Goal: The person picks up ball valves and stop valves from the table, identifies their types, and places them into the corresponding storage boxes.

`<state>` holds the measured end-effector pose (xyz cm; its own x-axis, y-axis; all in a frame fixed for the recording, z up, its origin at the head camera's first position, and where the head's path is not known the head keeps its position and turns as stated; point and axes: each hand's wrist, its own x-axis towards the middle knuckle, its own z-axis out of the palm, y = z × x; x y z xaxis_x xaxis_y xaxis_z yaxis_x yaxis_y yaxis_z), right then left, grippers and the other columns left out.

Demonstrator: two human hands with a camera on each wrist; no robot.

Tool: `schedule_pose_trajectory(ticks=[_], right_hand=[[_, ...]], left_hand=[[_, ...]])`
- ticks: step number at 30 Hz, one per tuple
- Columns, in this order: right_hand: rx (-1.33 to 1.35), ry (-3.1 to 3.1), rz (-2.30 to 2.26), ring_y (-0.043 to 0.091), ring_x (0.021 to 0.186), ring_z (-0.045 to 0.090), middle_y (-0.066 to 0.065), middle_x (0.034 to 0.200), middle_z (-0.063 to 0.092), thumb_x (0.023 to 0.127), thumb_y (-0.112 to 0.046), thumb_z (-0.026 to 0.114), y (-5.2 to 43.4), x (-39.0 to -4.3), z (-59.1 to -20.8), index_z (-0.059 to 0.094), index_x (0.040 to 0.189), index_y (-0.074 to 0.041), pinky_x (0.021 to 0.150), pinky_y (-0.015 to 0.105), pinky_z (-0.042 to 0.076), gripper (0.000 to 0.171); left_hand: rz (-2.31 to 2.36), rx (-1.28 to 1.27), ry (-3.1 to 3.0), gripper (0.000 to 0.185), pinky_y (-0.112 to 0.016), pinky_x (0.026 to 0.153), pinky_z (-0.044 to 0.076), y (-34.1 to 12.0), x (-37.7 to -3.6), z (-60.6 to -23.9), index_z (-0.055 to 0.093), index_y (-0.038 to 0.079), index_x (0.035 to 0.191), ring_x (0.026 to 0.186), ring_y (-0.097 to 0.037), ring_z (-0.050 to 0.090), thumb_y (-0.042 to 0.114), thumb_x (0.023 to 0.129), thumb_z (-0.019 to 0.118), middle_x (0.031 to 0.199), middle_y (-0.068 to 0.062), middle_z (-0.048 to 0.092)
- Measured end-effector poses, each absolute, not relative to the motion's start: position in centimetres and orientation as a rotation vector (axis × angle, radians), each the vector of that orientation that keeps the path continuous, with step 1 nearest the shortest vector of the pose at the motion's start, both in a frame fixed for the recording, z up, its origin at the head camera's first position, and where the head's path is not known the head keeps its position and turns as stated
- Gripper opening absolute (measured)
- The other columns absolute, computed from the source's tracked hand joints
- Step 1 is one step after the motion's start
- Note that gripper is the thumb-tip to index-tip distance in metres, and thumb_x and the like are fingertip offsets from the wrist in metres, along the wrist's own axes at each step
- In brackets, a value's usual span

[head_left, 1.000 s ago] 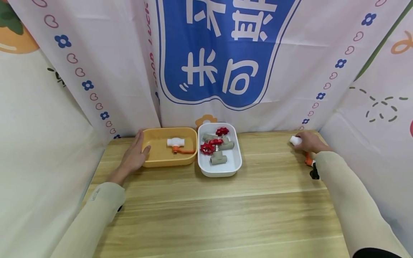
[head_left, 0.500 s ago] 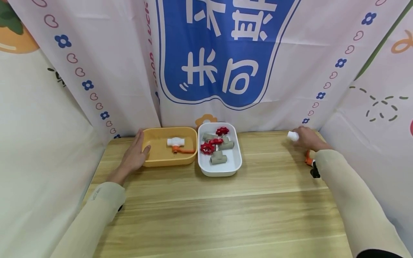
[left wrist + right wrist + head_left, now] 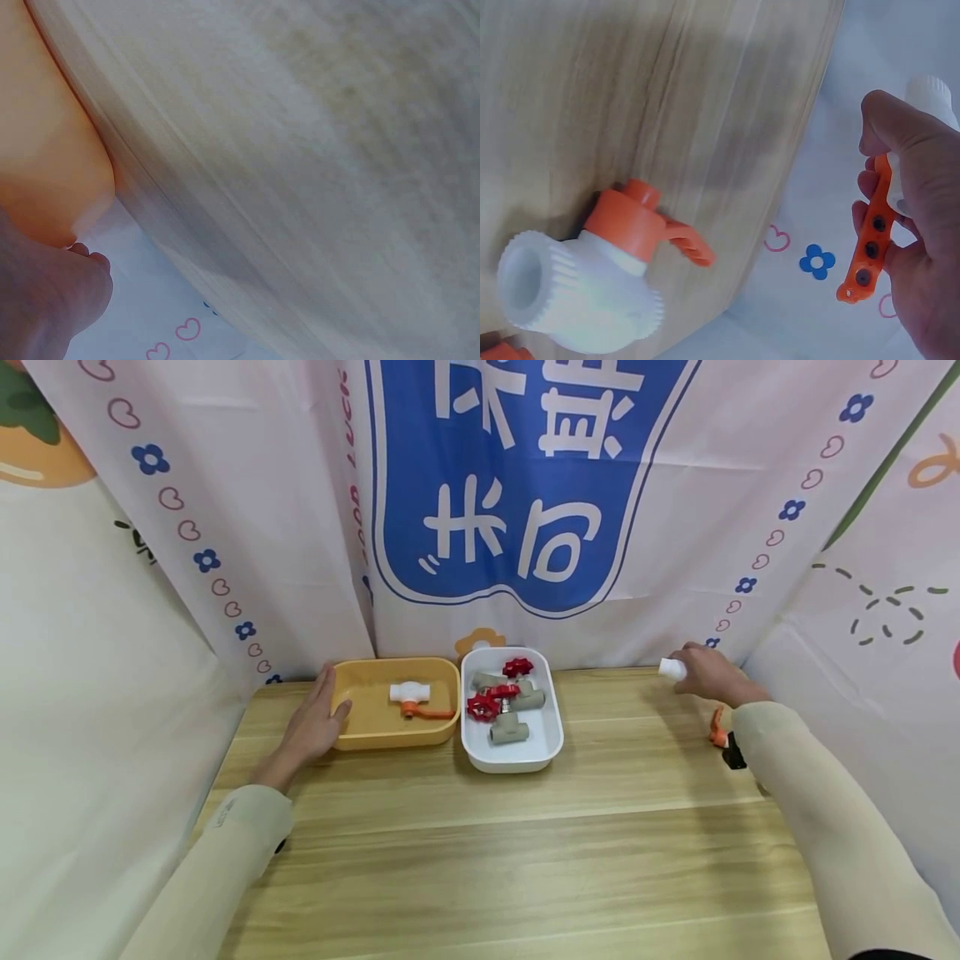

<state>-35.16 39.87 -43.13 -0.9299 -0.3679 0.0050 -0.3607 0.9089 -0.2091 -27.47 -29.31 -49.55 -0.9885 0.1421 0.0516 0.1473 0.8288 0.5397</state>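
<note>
My left hand [image 3: 307, 722] rests against the left side of a yellow basin [image 3: 393, 742], fingers fairly straight along it and thumb over the rim. A white ball valve [image 3: 409, 692] with an orange lever lies inside that basin. At the table's far right, my right hand [image 3: 708, 672] grips another white ball valve [image 3: 672, 669], raised off the table. The right wrist view shows its orange lever [image 3: 870, 251] under the fingers. Below that hand, a further white ball valve [image 3: 589, 292] with an orange lever sits on the table, mostly hidden by my sleeve in the head view.
Touching the yellow basin's right side, a white basin [image 3: 512, 767] contains grey pipe valves [image 3: 510, 728] with red handwheels. Part of another orange piece [image 3: 504, 352] shows at the right wrist view's corner. A printed curtain [image 3: 675, 543] closes the table's back edge.
My right hand has lifted the ball valve and shifted slightly left and away from me, exposing more of the valve on the table. The left hand and both basins stay put.
</note>
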Motion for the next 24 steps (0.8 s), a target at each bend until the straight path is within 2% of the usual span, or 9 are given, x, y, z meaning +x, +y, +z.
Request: schedule_pose_trajectory(ticks=[12, 24], right_hand=[[-0.627, 3.026, -0.330, 0.043, 0.100, 0.065, 0.029, 0.117, 0.067, 0.079, -0.003, 0.087, 37.2, -35.4, -41.8, 0.069, 0.125, 0.009, 0.093, 0.065, 0.055, 0.050], [-0.784, 3.045, -0.282, 0.038, 0.096, 0.066, 0.025, 0.112, 0.068, 0.077, -0.001, 0.088, 34.6, -35.4, -40.5, 0.072, 0.123, 0.008, 0.090, 0.060, 0.058, 0.050]], left_hand=[[-0.890, -0.224, -3.005, 0.073, -0.062, 0.131, 0.006, -29.3, -27.4, -49.4, -0.010, 0.002, 0.166, 0.163, -0.040, -0.005, 0.031, 0.116, 0.034, 0.176, -0.013, -0.016], [-0.899, -0.212, -2.993, 0.066, -0.061, 0.131, 0.007, -29.3, -27.3, -49.5, -0.008, 0.003, 0.167, 0.163, -0.040, -0.002, 0.037, 0.117, 0.018, 0.177, -0.015, -0.012]])
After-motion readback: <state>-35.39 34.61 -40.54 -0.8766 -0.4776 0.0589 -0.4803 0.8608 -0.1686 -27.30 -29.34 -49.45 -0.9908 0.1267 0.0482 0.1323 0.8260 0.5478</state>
